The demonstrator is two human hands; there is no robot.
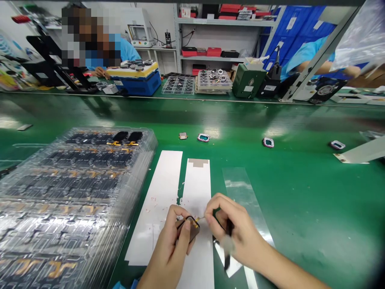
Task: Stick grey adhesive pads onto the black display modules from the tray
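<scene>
Low in the middle, my left hand [171,243] pinches a small rounded-square screen module [191,235] between thumb and fingers. A gold flex cable [195,222] shows at its upper edge. Just to the right, my right hand [231,228] is closed, its thumb and forefinger pinched close to the cable. Something thin reaches from those fingertips towards the module; its kind is too small to tell. A dark, slim tool [227,263] with a blurred pale round part is tucked in the same hand. White paper strips [197,184] lie beneath the hands.
Stacked clear plastic trays [129,192] of screen modules fill the left. A clear film strip [240,188] lies to the right. Small watch-like cases [203,137] sit spaced along the green bench [315,192]. Across it, a person's blue sleeve [128,48] shows near a blue box [141,84].
</scene>
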